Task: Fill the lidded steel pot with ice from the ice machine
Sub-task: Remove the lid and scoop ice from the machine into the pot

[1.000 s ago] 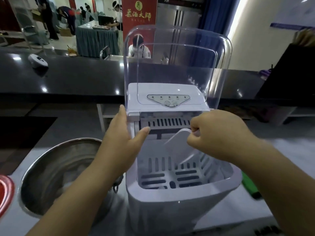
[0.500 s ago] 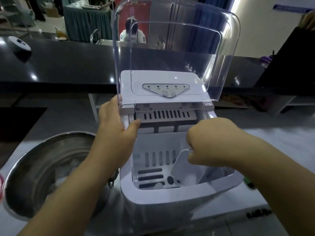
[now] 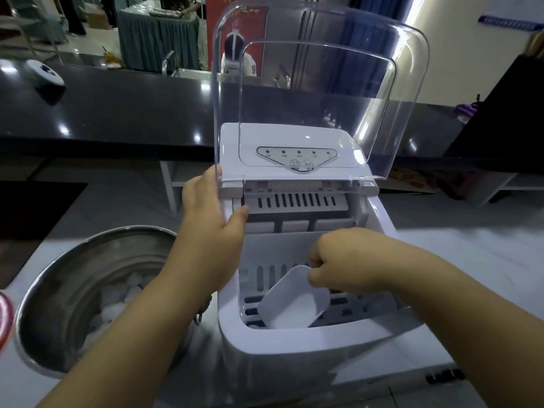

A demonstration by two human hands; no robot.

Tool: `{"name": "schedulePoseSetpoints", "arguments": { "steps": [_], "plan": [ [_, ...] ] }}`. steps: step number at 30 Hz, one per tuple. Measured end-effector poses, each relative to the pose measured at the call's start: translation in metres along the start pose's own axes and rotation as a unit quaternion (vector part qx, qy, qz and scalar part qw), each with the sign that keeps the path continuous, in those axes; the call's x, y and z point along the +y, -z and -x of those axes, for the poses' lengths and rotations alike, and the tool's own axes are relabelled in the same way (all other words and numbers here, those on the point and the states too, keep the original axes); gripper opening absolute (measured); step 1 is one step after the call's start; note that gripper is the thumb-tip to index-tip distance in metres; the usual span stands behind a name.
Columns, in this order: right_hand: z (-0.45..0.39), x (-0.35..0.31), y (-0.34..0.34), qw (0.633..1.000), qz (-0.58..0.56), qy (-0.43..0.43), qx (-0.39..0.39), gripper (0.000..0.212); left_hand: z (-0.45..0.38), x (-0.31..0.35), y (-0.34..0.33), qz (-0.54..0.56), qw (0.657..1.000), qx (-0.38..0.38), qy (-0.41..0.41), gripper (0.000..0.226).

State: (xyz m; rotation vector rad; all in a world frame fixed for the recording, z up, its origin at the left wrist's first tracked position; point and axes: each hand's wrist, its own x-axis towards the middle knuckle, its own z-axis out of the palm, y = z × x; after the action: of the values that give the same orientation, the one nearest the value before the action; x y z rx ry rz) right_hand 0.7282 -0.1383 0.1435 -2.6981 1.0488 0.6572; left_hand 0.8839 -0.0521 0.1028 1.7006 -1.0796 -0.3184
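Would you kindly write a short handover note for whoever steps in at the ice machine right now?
Left hand: steadies the ice machine at its clear lid's hinge; lid up.
Right hand: grips the white scoop, low in the ice basket.
Steel pot: left of the machine, uncovered, some ice inside.
Left: scoop more ice into the pot, then lid it.

We are in a drink shop: long shiny black counter [image 3: 117, 113], tall steel fridge [image 3: 309, 33], red sign [image 3: 235, 7] far back.
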Motion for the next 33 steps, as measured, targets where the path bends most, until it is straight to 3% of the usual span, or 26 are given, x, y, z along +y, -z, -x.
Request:
{"name": "schedulePoseSetpoints", "arguments": {
  "steps": [7, 16, 33],
  "plan": [
    [-0.008, -0.01, -0.01, 0.999, 0.005, 0.042, 0.034, 0.025, -0.001, -0.003, -0.002, 0.0, 1.0, 0.007, 0.0, 0.056],
    [-0.005, -0.008, -0.014, 0.99, -0.126, -0.013, -0.061, 0.031, -0.002, -0.005, -0.004, 0.006, 1.0, 0.009, 0.004, 0.054],
    [0.012, 0.009, -0.007, 0.921, -0.382, -0.071, 0.037, 0.023, 0.0, -0.001, 0.004, 0.041, 0.999, 0.011, -0.028, 0.037]
  ]
}}
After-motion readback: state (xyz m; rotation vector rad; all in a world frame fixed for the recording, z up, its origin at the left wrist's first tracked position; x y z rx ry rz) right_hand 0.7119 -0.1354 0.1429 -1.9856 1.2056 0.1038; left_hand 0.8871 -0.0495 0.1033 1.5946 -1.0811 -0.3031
